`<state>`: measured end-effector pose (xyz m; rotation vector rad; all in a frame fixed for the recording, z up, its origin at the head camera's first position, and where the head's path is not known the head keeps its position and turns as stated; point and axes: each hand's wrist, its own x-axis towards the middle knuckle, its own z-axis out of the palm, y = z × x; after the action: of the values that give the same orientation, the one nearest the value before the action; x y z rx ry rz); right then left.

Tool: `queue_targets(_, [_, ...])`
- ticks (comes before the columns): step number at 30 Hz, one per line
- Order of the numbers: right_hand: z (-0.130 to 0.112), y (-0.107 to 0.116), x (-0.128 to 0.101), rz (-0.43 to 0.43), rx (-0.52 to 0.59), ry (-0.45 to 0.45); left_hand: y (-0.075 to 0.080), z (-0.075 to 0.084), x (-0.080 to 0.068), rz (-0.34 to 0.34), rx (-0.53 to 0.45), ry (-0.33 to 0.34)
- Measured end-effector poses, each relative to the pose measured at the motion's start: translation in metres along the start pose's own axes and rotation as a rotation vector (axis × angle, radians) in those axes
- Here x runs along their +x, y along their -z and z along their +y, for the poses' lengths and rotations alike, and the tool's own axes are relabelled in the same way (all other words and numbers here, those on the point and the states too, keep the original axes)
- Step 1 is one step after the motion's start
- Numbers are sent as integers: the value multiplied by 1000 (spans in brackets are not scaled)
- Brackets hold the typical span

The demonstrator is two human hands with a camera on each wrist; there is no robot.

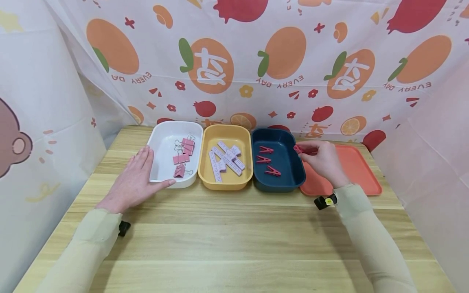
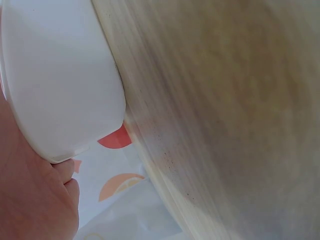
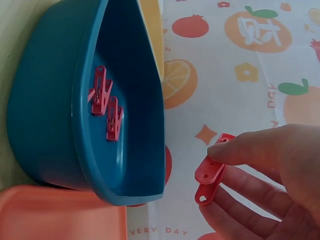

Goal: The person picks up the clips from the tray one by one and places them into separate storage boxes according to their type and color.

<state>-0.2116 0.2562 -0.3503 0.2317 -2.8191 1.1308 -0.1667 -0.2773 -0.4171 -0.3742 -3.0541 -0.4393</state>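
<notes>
Between thumb and fingers my right hand (image 1: 322, 158) pinches a red clothespin (image 3: 212, 170) beside the right rim of the dark blue bin (image 1: 278, 185). Inside that bin lie three more red clothespins (image 1: 272, 171). My left hand (image 1: 135, 179) rests along the left and front rim of the white bin (image 1: 157, 140), its fingers fairly straight and the thumb over the front edge. Several pink binder clips (image 1: 181, 158) lie in the white bin. In the left wrist view the hand (image 2: 35, 200) lies against the white bin's wall (image 2: 65, 90).
A yellow bin (image 1: 225, 186) stands between the white and blue ones, holding several pale purple rulers (image 1: 216, 167). The flat coral tray (image 1: 360, 175) lies right of the blue bin, partly under my right hand. A fruit-print cloth (image 1: 242, 89) hangs behind the wooden table (image 1: 220, 240).
</notes>
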Motion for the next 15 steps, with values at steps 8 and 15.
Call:
queue_targets(8, [0, -6, 12, -15, 0, 16, 0, 0, 0, 9, -5, -1])
queue_targets(15, [-1, -13, 22, -45, -33, 11, 0, 1, -1, 20, -7, -5])
